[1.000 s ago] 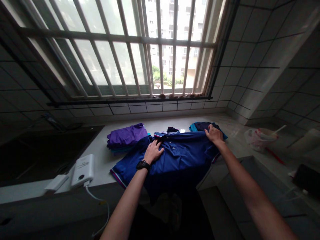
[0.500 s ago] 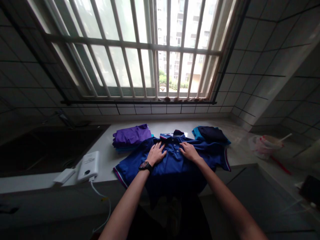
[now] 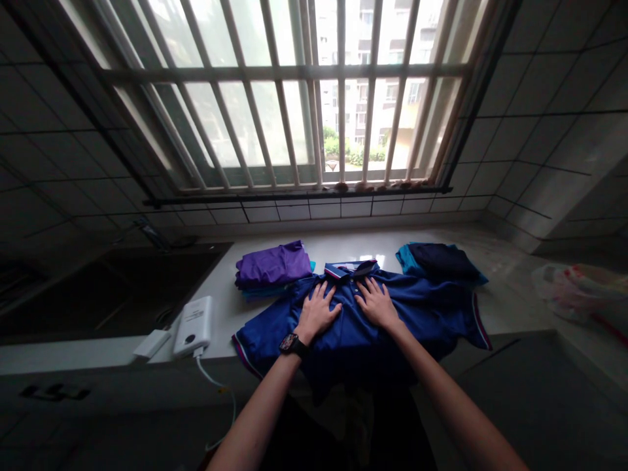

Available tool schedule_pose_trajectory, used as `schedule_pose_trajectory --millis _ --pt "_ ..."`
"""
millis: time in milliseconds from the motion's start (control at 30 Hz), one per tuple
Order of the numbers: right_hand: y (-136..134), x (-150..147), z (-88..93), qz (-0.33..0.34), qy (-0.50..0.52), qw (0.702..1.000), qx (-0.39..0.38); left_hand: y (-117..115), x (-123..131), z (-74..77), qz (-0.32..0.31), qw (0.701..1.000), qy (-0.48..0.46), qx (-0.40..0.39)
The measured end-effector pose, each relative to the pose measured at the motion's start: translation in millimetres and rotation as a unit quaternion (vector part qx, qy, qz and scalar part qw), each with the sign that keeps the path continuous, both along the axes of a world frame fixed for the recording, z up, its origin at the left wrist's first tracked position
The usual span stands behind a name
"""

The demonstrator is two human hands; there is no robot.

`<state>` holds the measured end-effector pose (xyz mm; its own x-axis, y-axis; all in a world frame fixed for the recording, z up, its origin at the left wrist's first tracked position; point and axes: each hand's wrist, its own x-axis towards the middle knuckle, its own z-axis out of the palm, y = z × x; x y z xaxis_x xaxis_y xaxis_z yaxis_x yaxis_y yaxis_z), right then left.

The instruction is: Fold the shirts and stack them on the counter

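Note:
A dark blue polo shirt (image 3: pixel 422 307) is spread face up on the counter, its collar towards the window and its lower part hanging over the front edge. My left hand (image 3: pixel 318 311) lies flat on the chest left of the button placket, fingers spread. On the other side of the placket, my right hand (image 3: pixel 377 302) also rests on the cloth with its fingers apart. A watch (image 3: pixel 293 345) is on my left wrist. Behind the left sleeve sits a folded purple stack of clothes (image 3: pixel 272 265); behind the right one lies a black and teal folded stack (image 3: pixel 444 261).
On the left, a white power bank (image 3: pixel 193 326) with a cable and a small white block (image 3: pixel 152 343) stand by the counter's front edge, near a dark sink (image 3: pixel 112 288). A plastic bag (image 3: pixel 564 291) is at the right. The barred window (image 3: pixel 294 72) rises behind.
My right hand has gone from bent fingers by the buttons to lying flatter with fingers spread. The collar looks more laid out. The whole view has shifted slightly.

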<state>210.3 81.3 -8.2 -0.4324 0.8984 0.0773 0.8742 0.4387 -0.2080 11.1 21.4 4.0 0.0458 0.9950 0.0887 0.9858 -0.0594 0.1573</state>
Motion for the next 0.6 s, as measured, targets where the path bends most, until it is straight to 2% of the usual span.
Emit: schedule_pose_trajectory --millis 167,367,600 --pt "9 -6 3.0 -0.015 -0.008 1.000 -0.018 5 2 0.7 0.040 0.999 0.009 -0.008" --pt "15 -11 10.0 -0.022 -0.018 0.999 -0.023 13 -3 1.9 0.006 0.999 0.032 -0.023" --pt "14 -10 8.7 -0.024 -0.022 0.999 -0.021 11 -3 3.3 0.008 1.000 0.016 0.003"
